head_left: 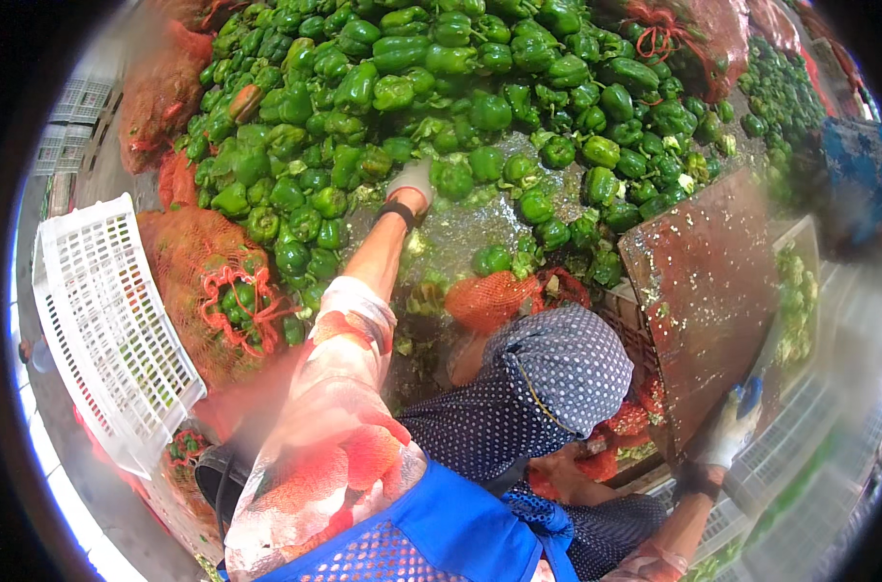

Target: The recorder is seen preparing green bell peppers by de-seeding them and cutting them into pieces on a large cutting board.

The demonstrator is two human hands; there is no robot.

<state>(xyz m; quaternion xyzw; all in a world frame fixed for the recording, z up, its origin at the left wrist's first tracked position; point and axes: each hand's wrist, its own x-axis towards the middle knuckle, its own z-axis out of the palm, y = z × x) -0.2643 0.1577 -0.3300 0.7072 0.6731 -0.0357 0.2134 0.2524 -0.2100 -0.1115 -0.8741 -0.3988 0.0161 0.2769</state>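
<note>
My left hand (414,184), in a pale glove with a dark band at the wrist, reaches into a large heap of green bell peppers (392,92). Right at its fingertips is a green bell pepper (450,178); the fingers are blurred, so whether they grip it cannot be told. Wet ground littered with scraps shows just below that hand. At the lower right, my right hand (734,427) wears a white glove with blue fingertips. Its fingers are stretched out beside the edge of a brown, speckled board (703,301), and no object shows in them.
Close in front of me crouches a person in a dotted head covering (562,369). A white plastic crate (116,325) tilts at the left, by a red mesh sack (203,281). An orange mesh bag (492,299) lies near the person; another sack (717,44) stands far right.
</note>
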